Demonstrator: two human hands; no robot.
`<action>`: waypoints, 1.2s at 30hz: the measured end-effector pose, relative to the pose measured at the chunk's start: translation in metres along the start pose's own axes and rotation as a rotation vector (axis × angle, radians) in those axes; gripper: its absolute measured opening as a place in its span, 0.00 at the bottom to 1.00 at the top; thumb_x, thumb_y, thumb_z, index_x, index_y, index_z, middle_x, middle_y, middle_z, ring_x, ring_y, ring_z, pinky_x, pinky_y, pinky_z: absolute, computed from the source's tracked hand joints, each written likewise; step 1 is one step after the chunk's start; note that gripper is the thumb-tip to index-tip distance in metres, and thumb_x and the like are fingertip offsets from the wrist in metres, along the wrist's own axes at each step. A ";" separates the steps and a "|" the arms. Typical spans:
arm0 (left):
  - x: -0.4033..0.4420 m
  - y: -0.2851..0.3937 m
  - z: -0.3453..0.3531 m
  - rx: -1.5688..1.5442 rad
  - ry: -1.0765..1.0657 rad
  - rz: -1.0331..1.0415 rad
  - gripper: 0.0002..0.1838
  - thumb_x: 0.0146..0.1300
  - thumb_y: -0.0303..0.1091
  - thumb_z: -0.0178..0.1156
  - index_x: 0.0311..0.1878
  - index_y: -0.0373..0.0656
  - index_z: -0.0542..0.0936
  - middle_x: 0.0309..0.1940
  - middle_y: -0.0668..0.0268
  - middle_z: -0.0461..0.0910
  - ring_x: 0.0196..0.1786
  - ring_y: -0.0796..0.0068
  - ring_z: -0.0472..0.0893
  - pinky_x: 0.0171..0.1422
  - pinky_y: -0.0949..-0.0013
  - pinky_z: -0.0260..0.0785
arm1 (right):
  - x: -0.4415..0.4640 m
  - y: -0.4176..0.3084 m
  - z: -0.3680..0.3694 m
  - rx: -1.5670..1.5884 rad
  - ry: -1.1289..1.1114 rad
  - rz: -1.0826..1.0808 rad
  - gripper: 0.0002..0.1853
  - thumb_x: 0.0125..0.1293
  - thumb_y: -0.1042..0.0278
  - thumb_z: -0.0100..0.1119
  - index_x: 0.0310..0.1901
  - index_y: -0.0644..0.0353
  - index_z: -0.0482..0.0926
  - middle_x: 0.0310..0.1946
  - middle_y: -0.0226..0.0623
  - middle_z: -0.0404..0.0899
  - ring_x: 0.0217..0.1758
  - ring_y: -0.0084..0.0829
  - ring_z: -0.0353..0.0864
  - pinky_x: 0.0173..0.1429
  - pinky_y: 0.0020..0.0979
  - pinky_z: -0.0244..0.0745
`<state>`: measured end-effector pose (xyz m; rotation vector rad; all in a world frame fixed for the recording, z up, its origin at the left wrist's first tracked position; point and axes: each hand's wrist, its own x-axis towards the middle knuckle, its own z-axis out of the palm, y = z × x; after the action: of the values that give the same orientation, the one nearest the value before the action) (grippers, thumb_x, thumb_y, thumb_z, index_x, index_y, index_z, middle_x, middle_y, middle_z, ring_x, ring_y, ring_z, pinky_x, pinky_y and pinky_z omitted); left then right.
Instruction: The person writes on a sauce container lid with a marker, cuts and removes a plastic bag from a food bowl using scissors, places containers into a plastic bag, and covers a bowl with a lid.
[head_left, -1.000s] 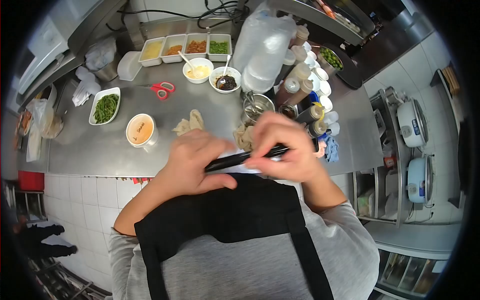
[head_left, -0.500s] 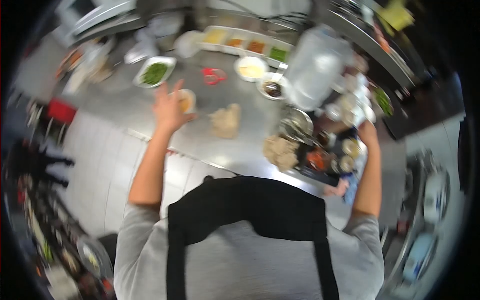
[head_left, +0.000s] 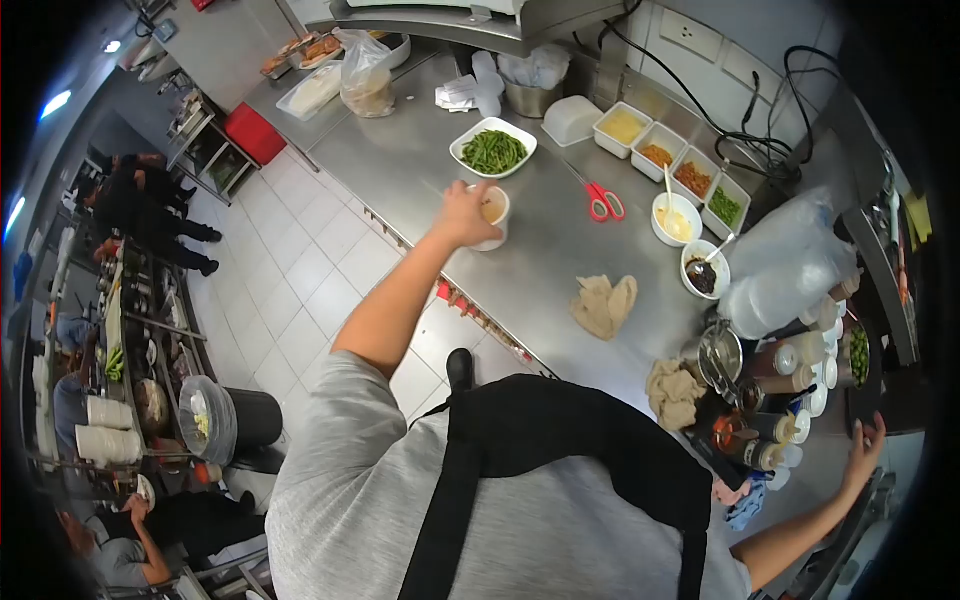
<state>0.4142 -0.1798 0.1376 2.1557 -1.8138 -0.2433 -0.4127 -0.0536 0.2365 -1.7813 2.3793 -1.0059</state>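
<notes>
On the steel counter, my left hand (head_left: 463, 217) has its thumb and fingers around a small white cup (head_left: 501, 225) with light brown contents. Just behind it stands a white square bowl (head_left: 530, 148) of cut green vegetables. Red-handled scissors (head_left: 606, 203) lie to the right of the cup. My right hand (head_left: 866, 452) is held out at the far right with its fingers apart and nothing in it. Several condiment bottles (head_left: 785, 383) are the things nearest to it. A crumpled beige cloth (head_left: 604, 306) rests on the counter between the two hands.
White tubs of toppings (head_left: 622, 130) line the back. Two sauce bowls (head_left: 677, 220) with spoons sit before them. A metal pot (head_left: 716, 358) and a second cloth (head_left: 675, 394) are near my body. Other people (head_left: 140, 210) stand at the left across the tiled floor (head_left: 330, 245).
The view has swung left. My left hand, spread by the cup before, now closes around it. My right hand has moved away from the bottles, outward to the right.
</notes>
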 end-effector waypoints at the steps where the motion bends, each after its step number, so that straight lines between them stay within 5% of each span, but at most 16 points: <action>1: 0.010 -0.018 -0.009 0.036 -0.020 -0.028 0.49 0.34 0.45 0.72 0.66 0.62 0.64 0.57 0.48 0.65 0.61 0.45 0.66 0.62 0.52 0.67 | -0.011 -0.005 -0.008 0.000 0.101 0.018 0.26 0.65 0.57 0.61 0.64 0.49 0.68 0.42 0.34 0.69 0.44 0.25 0.68 0.53 0.28 0.66; 3: 0.034 -0.056 -0.028 0.109 -0.063 -0.071 0.50 0.34 0.47 0.73 0.67 0.62 0.63 0.58 0.49 0.64 0.63 0.46 0.64 0.62 0.54 0.68 | -0.023 0.004 -0.033 -0.226 0.166 0.095 0.27 0.66 0.57 0.59 0.65 0.54 0.67 0.49 0.39 0.72 0.50 0.29 0.72 0.57 0.29 0.66; 6: 0.076 -0.112 -0.045 0.154 -0.061 -0.101 0.50 0.34 0.47 0.73 0.67 0.62 0.63 0.59 0.50 0.64 0.63 0.46 0.65 0.62 0.54 0.68 | -0.060 -0.006 -0.046 -0.144 0.363 0.042 0.28 0.67 0.57 0.58 0.63 0.66 0.66 0.62 0.46 0.70 0.64 0.35 0.70 0.65 0.33 0.63; 13: 0.188 -0.204 -0.054 0.095 0.032 -0.156 0.50 0.36 0.42 0.74 0.68 0.61 0.62 0.66 0.50 0.57 0.66 0.47 0.63 0.65 0.55 0.66 | -0.163 -0.151 -0.021 -0.279 0.488 0.206 0.24 0.68 0.57 0.57 0.60 0.64 0.72 0.57 0.44 0.75 0.58 0.33 0.75 0.62 0.30 0.66; 19: 0.275 -0.244 -0.040 -0.132 0.420 -0.005 0.45 0.45 0.26 0.68 0.68 0.58 0.61 0.73 0.51 0.41 0.70 0.44 0.55 0.70 0.54 0.60 | -0.240 -0.232 0.002 -0.187 0.500 0.305 0.22 0.69 0.58 0.55 0.58 0.63 0.73 0.54 0.38 0.76 0.56 0.28 0.74 0.62 0.28 0.66; 25: 0.341 -0.266 -0.046 0.212 0.607 0.139 0.42 0.49 0.28 0.63 0.69 0.60 0.60 0.73 0.54 0.46 0.73 0.52 0.53 0.66 0.50 0.57 | -0.256 -0.296 0.026 -0.259 0.495 0.293 0.20 0.70 0.59 0.52 0.59 0.62 0.73 0.54 0.37 0.76 0.56 0.27 0.74 0.61 0.27 0.68; 31: 0.365 -0.283 -0.103 0.250 0.791 -0.208 0.45 0.48 0.47 0.70 0.70 0.62 0.58 0.70 0.57 0.57 0.71 0.57 0.57 0.62 0.42 0.54 | -0.210 -0.379 0.085 -0.122 0.454 0.187 0.16 0.70 0.64 0.54 0.55 0.63 0.75 0.50 0.35 0.78 0.53 0.25 0.75 0.59 0.26 0.67; 33: 0.403 -0.332 -0.105 0.125 0.670 -0.271 0.25 0.56 0.43 0.61 0.59 0.55 0.74 0.53 0.54 0.75 0.56 0.54 0.73 0.55 0.48 0.64 | -0.185 -0.419 0.124 -0.151 0.455 0.185 0.14 0.69 0.66 0.55 0.52 0.61 0.78 0.46 0.31 0.80 0.49 0.21 0.77 0.56 0.23 0.69; 34: 0.414 -0.356 -0.102 0.106 0.777 -0.189 0.16 0.60 0.40 0.55 0.50 0.50 0.79 0.41 0.51 0.80 0.45 0.50 0.79 0.49 0.51 0.69 | -0.173 -0.437 0.147 0.004 0.431 0.130 0.13 0.68 0.68 0.57 0.52 0.61 0.78 0.44 0.31 0.81 0.46 0.20 0.77 0.52 0.21 0.70; 36: 0.405 -0.358 -0.108 -0.130 1.151 -0.075 0.14 0.62 0.40 0.53 0.45 0.45 0.80 0.36 0.51 0.81 0.40 0.48 0.80 0.46 0.51 0.70 | -0.147 -0.479 0.197 0.077 0.296 0.112 0.10 0.66 0.71 0.59 0.47 0.63 0.79 0.40 0.30 0.81 0.43 0.19 0.77 0.50 0.21 0.70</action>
<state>0.8551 -0.5102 0.1443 1.6522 -0.9907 0.7049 0.1238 -0.0936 0.2610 -1.5486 2.5264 -1.4107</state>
